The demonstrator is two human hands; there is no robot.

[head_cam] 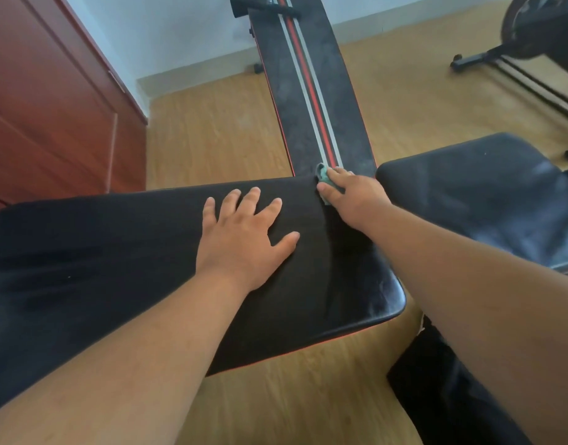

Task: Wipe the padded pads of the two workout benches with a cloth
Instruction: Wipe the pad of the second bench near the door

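The right hand (350, 194) presses a green cloth (324, 175) onto the near black pad (115, 252) at its far edge; the left hand (244, 232) lies flat, fingers spread, on it. The striped bench (340, 107) beyond looks dusty, probably unwiped.

The left hand (244, 239) is laid flat with fingers spread; the right hand (353, 195) is stretched forward, fingers bent downward.
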